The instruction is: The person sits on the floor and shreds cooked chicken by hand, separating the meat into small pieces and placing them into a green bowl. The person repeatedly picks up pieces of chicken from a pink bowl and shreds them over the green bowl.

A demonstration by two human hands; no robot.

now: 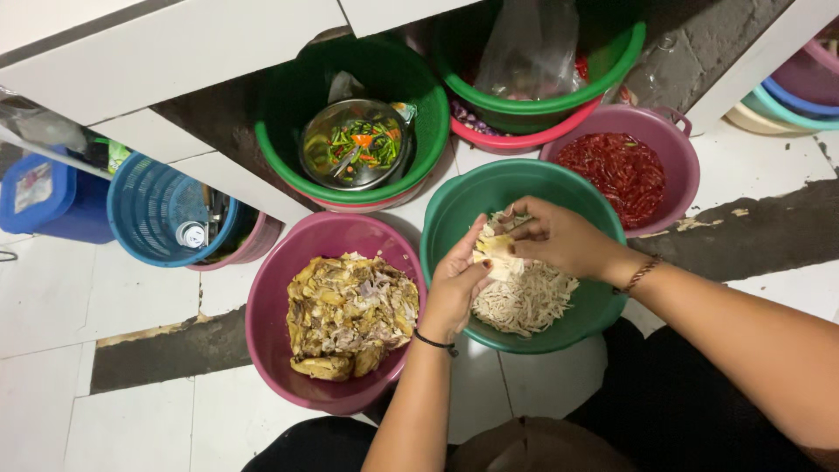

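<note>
The piece of cooked chicken [495,253] lies between your two hands, above the green basin [454,210]. Its long axis runs roughly from upper right to lower left, the pale upper end toward your right fingers.

Your left hand [456,288] is curled around the lower part of the piece, fingers closed on it, thumb side up; a dark band sits on that wrist. Your right hand [559,238] comes in from the right, fingertips pinched on the upper end of the same piece; a beaded bracelet sits on that wrist. Both hands grip the chicken; neither is open.

Containers:
- The green basin, directly under your hands, holds a heap of shredded chicken [529,301].
- The purple basin [271,306], just to its left and touching it, holds cooked chicken pieces with skin and bone [350,315].
- The mauve basin [682,162], upper right, holds red chillies [622,170].
- A second green basin [288,140], upper centre, holds a steel bowl [354,144] of cut green and red chillies.
- A blue mesh basket [149,210] lies tipped at the left.
</note>
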